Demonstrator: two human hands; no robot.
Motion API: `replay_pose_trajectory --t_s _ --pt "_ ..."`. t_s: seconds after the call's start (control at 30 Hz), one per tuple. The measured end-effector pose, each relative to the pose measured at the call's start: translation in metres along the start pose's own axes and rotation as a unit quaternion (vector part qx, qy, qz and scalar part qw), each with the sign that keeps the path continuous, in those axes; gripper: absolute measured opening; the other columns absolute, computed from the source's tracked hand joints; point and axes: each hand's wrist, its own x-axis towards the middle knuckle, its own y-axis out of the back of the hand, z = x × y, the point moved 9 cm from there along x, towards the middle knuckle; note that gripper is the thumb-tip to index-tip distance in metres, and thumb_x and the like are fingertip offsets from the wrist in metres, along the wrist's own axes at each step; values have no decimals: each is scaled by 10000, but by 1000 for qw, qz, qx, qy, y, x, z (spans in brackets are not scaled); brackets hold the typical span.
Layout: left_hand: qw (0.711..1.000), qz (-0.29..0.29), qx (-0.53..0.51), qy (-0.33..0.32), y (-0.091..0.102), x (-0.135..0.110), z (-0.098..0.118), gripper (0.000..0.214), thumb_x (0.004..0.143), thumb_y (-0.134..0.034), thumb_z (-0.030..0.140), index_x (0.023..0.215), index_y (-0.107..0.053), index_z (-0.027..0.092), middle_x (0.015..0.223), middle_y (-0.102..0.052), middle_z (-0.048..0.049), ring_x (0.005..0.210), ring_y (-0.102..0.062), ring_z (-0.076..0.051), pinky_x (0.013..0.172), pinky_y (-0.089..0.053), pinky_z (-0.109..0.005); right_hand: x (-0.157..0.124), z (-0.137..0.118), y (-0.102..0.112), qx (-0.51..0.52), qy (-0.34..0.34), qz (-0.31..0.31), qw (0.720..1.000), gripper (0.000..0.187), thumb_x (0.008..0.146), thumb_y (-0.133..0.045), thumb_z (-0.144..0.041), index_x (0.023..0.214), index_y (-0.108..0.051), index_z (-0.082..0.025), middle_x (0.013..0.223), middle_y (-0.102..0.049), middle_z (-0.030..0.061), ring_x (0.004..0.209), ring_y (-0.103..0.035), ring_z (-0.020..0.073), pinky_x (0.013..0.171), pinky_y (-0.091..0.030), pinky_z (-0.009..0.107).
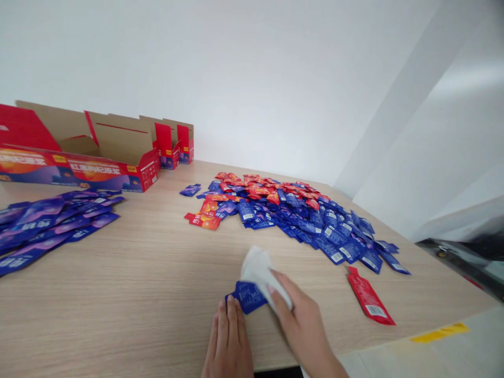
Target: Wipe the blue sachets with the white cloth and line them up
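Note:
My right hand [303, 331] grips a crumpled white cloth [258, 270], which it presses onto one end of a blue sachet [249, 297] lying on the wooden table [129, 294]. My left hand [228, 341] rests flat on the table, its fingertips at the sachet's lower end. A loose red sachet [369, 299] lies to the right of my right hand. Beyond my hands spreads a heap of mixed blue and red sachets [293, 210].
A second spread of purple-blue sachets [51, 228] lies at the table's left. Open red cardboard display boxes [118, 152] stand along the far left edge. Yellow tape [440, 332] marks a pale surface at the lower right, and a dark object [459, 262] sits beyond the table's right edge.

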Motion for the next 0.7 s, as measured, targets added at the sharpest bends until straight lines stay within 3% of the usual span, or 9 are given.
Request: replay_pose_trajectory --t_s 0.07,0.1,0.17,0.27,0.33,0.47,0.53,0.6,0.7 --pt "1000 -4 -3 -6 -2 -1 -1 431 816 -532 180 1197 -723 113 1252 -735 -107 1181 -665 -245 1028 -539 -355 -5 -29 -23 10 93 -48 994 403 1005 -491 -255 1367 -664 -291 1356 -721 39 1213 -697 211 1056 -519 320" --pt "1000 -5 -3 -8 -3 -2 -2 435 821 -529 182 1206 -718 113 1258 -732 -109 1185 -662 -245 1027 -539 -356 -5 -31 -27 -1 100 -58 993 413 989 -497 -220 1356 -673 -291 1345 -727 37 1207 -700 212 1059 -519 329" --pt "1000 -2 0 -11 -5 -3 -3 468 825 -530 196 1256 -692 109 1326 -700 -116 1247 -631 -251 1034 -534 -354 5 -10 -18 -49 36 -34 998 411 989 -479 -209 1338 -685 -275 1306 -747 51 1171 -719 231 1033 -538 358" --pt "1000 4 -4 -6 -8 -5 -2 503 816 -542 199 1291 -667 91 1384 -664 -128 1300 -598 -268 1052 -524 -361 14 41 13 -125 -119 6 985 396 1025 -434 -287 1322 -691 -239 1195 -787 87 1059 -761 282 932 -582 405" --pt "1000 7 -11 1 -9 -6 -1 505 808 -544 187 1288 -667 86 1380 -666 -131 1292 -603 -276 1052 -524 -370 13 46 21 -107 -138 24 984 401 1044 -422 -345 1336 -679 -246 1193 -788 82 1058 -762 283 910 -591 398" --pt "1000 18 -24 7 -9 -7 -2 469 808 -537 168 1247 -687 108 1314 -704 -119 1233 -636 -253 1040 -526 -359 2 -15 -9 1 58 -9 998 407 1019 -483 -284 1395 -640 -285 1366 -714 39 1241 -681 209 1060 -520 325" --pt "1000 20 -23 5 -9 -8 -3 458 810 -535 165 1238 -689 110 1276 -721 -118 1202 -652 -246 1032 -530 -354 -2 -31 -24 -3 104 -49 993 427 980 -510 -212 1371 -660 -295 1353 -722 26 1229 -687 202 1073 -509 322" --pt "1000 22 -17 -2 -10 -8 -4 481 814 -536 174 1269 -670 99 1306 -708 -123 1223 -646 -254 1019 -539 -352 5 -13 -18 -46 48 -41 997 413 980 -493 -203 1340 -680 -285 1308 -747 38 1169 -720 219 1025 -537 336" --pt "1000 24 -13 -12 -14 -9 -4 508 819 -535 191 1303 -651 95 1366 -677 -121 1259 -631 -263 1013 -547 -358 16 41 16 -128 -116 7 985 382 1029 -431 -295 1305 -692 -259 1166 -796 77 1042 -766 272 902 -579 374"
